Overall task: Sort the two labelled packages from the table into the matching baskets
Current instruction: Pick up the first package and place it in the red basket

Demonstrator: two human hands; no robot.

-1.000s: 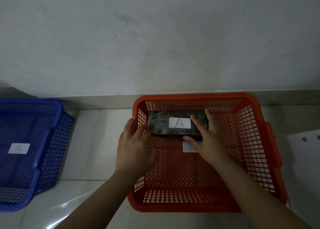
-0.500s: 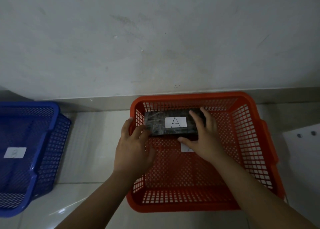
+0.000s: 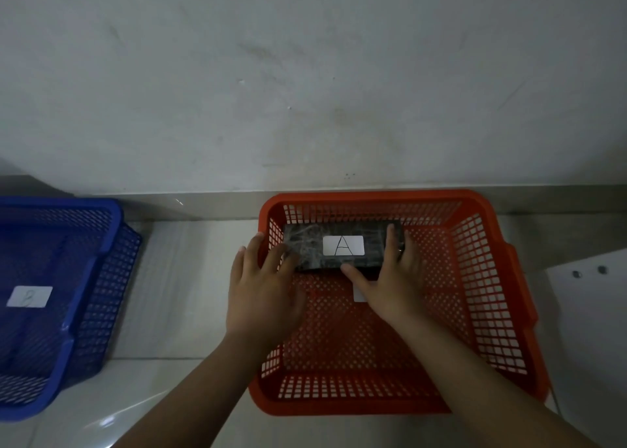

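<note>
Holding dark marbled rectangular package labelled A (image 3: 342, 245), left hand (image 3: 263, 289) and right hand (image 3: 393, 283) grip its ends; package now nearer far wall inside orange plastic mesh basket (image 3: 481, 298); release next.

Under my fingertips the dark package (image 3: 315, 247) looks wrapped in crinkly, faintly shiny film with a matt white paper label (image 3: 343, 245), inside the smooth perforated plastic of the red basket (image 3: 475, 278), on a glossy tiled floor (image 3: 183, 278).
</note>
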